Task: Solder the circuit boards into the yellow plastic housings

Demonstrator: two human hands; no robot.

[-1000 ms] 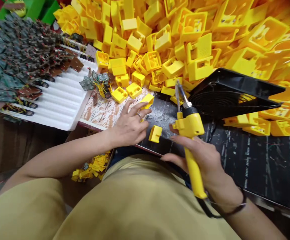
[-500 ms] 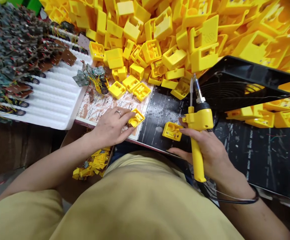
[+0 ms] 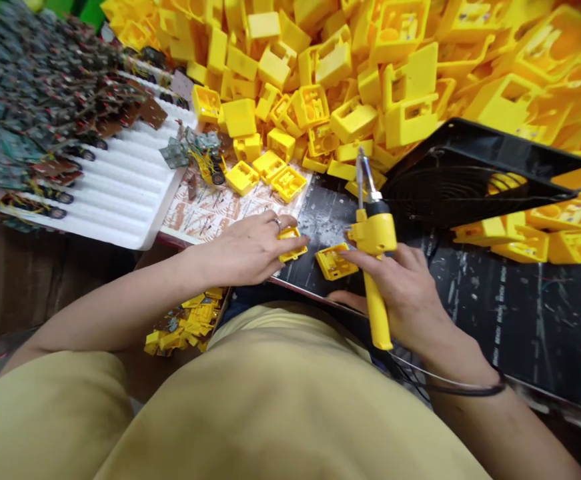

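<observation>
- Yellow plastic is found at both hands: a left shell [image 3: 289, 233] is partly covered by the fingers of the left hand [image 3: 247, 248], and a right shell [image 3: 331, 265] is set just beside it, open side up, at the fingertips of the right hand [image 3: 404, 287].
- A yellow soldering gun [image 3: 376, 233] is grasped in the right hand, its metal tip pointed toward the pile of yellow housings [image 3: 355, 120]; whether the right shell is touched by that hand cannot be told.
- The left hand is laid over the left shell with its fingers bent; whether the shell is gripped or only touched cannot be told.
- Compared with half a second ago, the left shell has been brought rightward, toward the black tabletop [image 3: 500, 320], and the gap between the two shells has been narrowed.
- The tip of the soldering gun has been shifted left, farther from the black fan [image 3: 450, 177].
- The circuit board with yellow wires [image 3: 197, 152] has been left in place on the patterned sheet [image 3: 205, 217].
</observation>
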